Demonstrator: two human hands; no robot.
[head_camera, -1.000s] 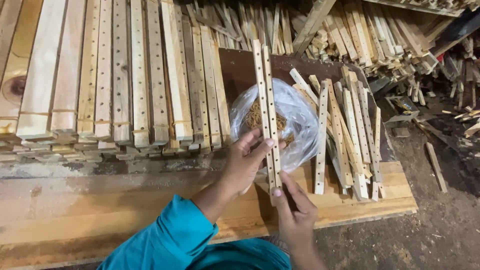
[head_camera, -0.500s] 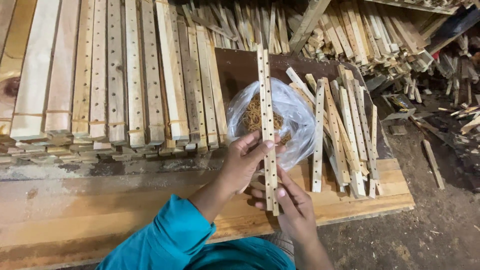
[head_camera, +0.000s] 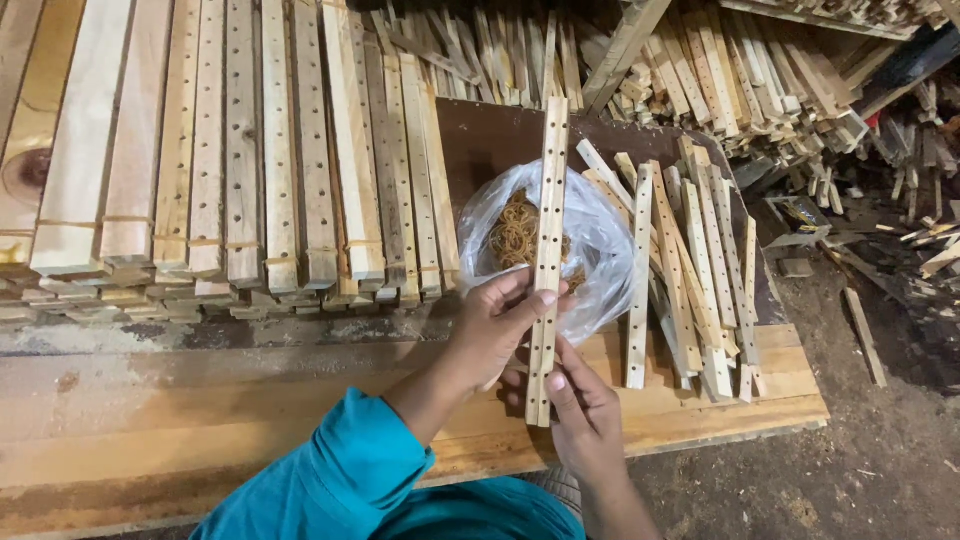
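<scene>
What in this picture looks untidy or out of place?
The loose slats right of the plastic bag lie crossed and fanned, unlike the banded bundles on the left. Offcuts are scattered on the dirt floor. The slats held in the left hand and right hand look straight.

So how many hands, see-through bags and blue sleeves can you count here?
Hands: 2, the left hand and the right hand, both holding the holed wooden slat
See-through bags: 1, the plastic bag with rubber bands inside
Blue sleeves: 1, the teal sleeve on the left arm
Total: 4
</scene>
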